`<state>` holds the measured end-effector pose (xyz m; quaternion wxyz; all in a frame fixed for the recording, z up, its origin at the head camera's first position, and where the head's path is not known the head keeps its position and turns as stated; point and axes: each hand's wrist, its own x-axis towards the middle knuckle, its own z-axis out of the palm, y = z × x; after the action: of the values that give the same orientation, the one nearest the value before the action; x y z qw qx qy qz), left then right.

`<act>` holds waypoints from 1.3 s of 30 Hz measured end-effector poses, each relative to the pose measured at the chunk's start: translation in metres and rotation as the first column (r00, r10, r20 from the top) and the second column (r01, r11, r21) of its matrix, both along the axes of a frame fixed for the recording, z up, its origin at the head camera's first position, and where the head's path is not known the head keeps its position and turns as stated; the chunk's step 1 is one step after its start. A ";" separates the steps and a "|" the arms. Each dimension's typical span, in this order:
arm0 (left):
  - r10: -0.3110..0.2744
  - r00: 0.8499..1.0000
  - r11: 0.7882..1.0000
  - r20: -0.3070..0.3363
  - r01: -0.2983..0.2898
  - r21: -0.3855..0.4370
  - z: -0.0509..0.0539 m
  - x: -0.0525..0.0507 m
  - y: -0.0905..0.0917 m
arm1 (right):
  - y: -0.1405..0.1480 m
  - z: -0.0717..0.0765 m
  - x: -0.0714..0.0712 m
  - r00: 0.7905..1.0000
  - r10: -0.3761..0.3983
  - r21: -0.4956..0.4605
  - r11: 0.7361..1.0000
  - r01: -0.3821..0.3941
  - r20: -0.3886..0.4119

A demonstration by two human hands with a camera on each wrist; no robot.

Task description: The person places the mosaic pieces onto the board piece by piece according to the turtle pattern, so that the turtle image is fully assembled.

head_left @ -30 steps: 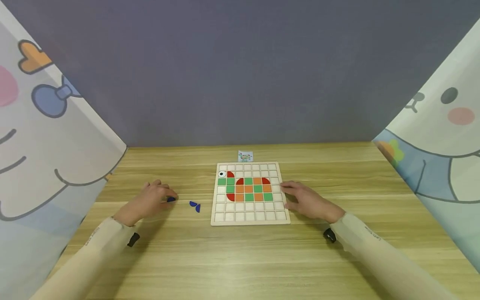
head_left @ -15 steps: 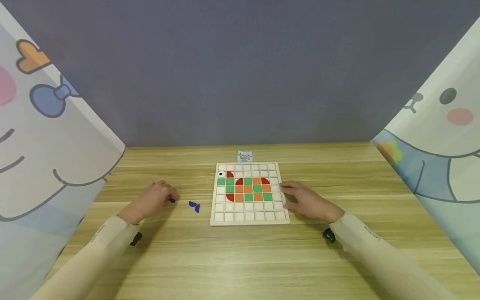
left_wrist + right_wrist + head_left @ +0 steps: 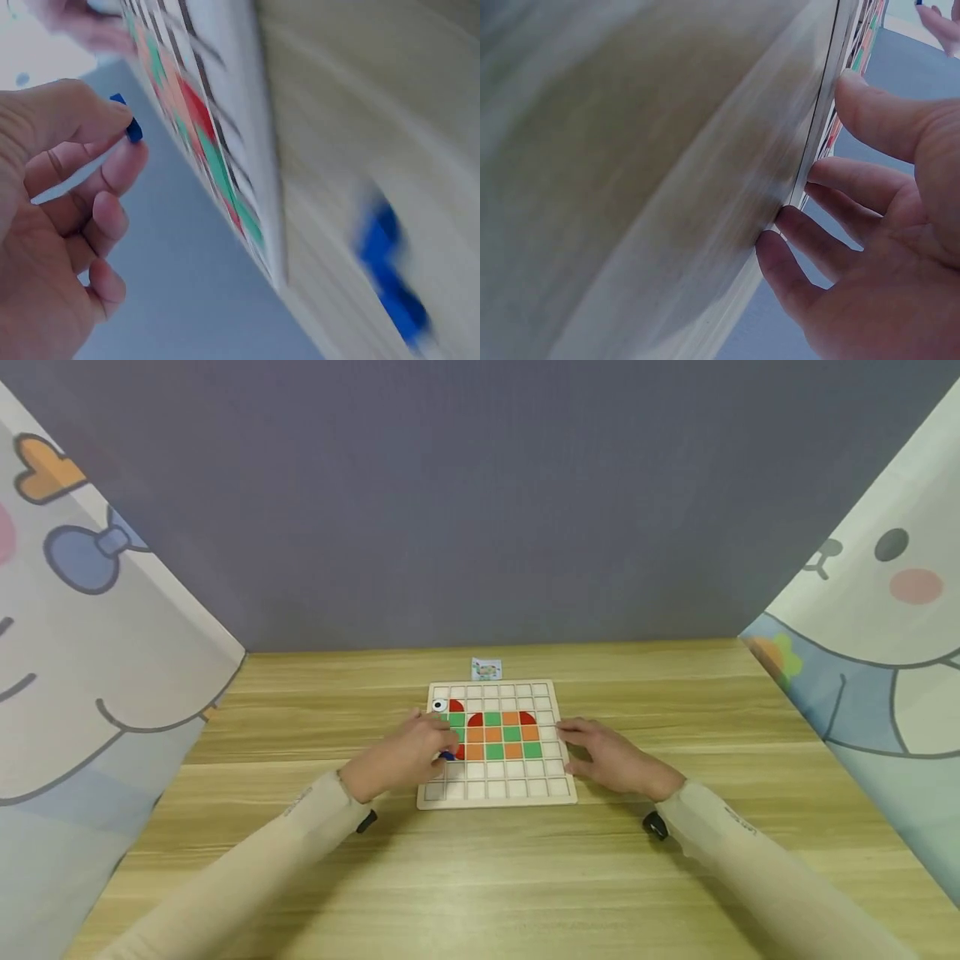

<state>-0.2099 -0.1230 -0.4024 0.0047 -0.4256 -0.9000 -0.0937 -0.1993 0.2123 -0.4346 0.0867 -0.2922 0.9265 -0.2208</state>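
Observation:
My left hand pinches a small blue rounded tile between thumb and index finger, above the left part of the wooden grid board. In the head view that hand covers some of the board's left cells. Green, orange and red tiles sit in the grid, with a white eye tile at upper left. My right hand touches the board's right edge with thumb and fingertips, fingers loosely bent. Two more blue tiles, blurred, lie on the table left of the board.
A small picture card lies behind the board on the wood-grain table. A grey panel rises at the table's back, with cartoon-printed sheets on both sides.
My left hand has picked up a blue tile from the table and carried it right, over the board. It now hides the two other blue tiles in the head view. My right hand stays put.

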 end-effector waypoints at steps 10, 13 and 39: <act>-0.010 0.997 0.996 0.072 0.016 -0.088 -0.013 0.004 0.048 | 0.001 0.003 0.001 1.000 -0.004 0.004 1.000 0.004 0.020; -0.007 0.998 0.996 0.070 0.012 -0.083 -0.014 0.004 0.047 | 0.000 0.002 0.000 1.000 -0.008 0.012 1.000 0.008 0.027; -0.008 0.989 1.000 0.150 0.004 0.022 0.002 0.021 -0.066 | -0.001 0.004 0.000 0.999 -0.015 0.008 1.000 0.015 0.043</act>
<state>-0.1891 -0.1894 -0.4009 -0.0589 -0.4200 -0.8955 -0.1350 -0.1993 0.2116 -0.4307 0.1061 -0.2802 0.9274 -0.2240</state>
